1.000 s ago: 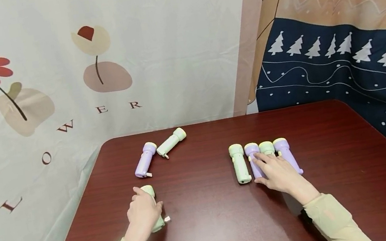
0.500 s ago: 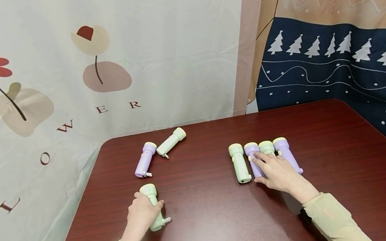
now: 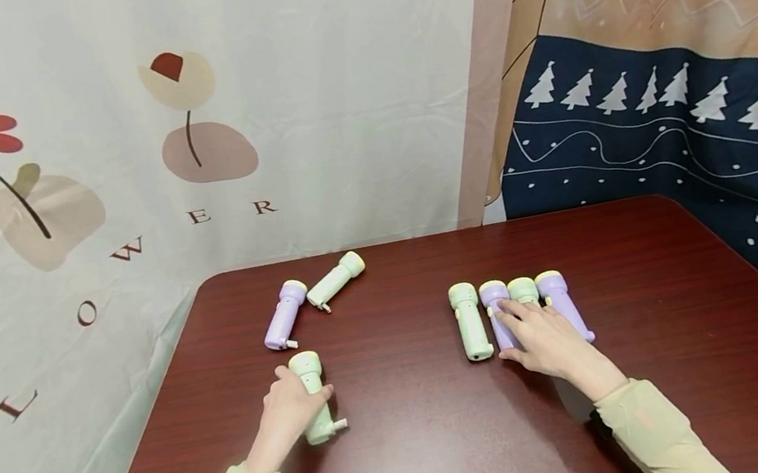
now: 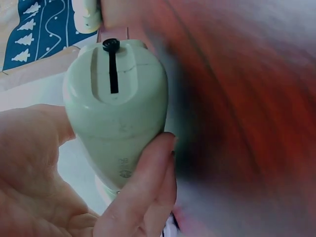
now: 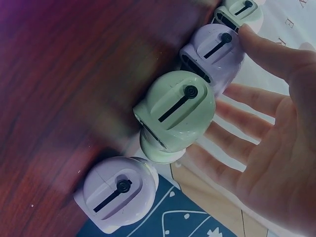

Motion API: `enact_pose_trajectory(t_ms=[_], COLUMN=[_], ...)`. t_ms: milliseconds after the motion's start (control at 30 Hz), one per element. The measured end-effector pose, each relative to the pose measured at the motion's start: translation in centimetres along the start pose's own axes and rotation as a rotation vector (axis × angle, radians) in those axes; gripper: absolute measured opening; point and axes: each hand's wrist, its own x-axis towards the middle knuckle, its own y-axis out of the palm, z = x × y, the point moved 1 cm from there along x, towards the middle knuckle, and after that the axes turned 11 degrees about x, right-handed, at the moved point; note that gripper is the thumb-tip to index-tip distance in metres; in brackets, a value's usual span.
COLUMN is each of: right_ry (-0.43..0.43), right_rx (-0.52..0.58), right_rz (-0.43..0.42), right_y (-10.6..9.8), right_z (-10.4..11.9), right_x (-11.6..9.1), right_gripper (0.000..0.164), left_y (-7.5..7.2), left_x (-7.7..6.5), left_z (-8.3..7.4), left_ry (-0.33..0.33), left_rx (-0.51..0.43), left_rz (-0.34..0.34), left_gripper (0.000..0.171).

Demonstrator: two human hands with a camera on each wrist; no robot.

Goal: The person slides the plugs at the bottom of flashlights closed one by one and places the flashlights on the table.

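Note:
My left hand (image 3: 285, 408) grips a pale green flashlight (image 3: 306, 364) on the left of the table, with thumb and fingers on opposite sides of its body. A small lever sticks out sideways at its tail. In the left wrist view, that flashlight's rounded end shows a black slot. My right hand (image 3: 547, 338) lies over a row of flashlights, its fingers fairly straight. Under it are a purple flashlight (image 3: 494, 294) and a green flashlight (image 3: 523, 290), both partly hidden. A second purple flashlight (image 5: 118, 190) ends the row on the right; another green flashlight (image 3: 469, 321) stands at the left.
Farther back on the left lie a purple flashlight (image 3: 285, 315) and a green flashlight (image 3: 336, 280), nearly touching, each with its lever out. The dark red table (image 3: 415, 462) meets a printed cloth (image 3: 344, 110) along its far edge.
My left hand has shifted slightly right and away from me with the green flashlight, and its forefinger, earlier stretched over the flashlight's head, has drawn back. The right hand stays where it was.

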Motion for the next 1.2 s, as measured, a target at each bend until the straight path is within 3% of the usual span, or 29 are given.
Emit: enact_pose_trajectory(t_ms=[533, 800, 1200], right_ry=[-0.002, 0.000, -0.108], right_rx=[-0.019, -0.019, -0.018], right_rz=[-0.018, -0.064, -0.171], right_y=[0.3, 0.0, 0.2], right_z=[0.2, 0.9, 3.9], right_x=[0.2, 0.5, 1.9], right_gripper=[0.062, 0.057, 0.053], left_y=[0.8, 1.2, 2.0], left_x=[1.9, 2.2, 2.1], left_z=[-6.0, -8.7, -11.9], left_ry=[0.056, 0.071, 0.093], left_rx=[-0.122, -0.181, -0.245], left_rz=[-0.048, -0.060, -0.067], left_gripper=[0.070, 0.072, 0.075])
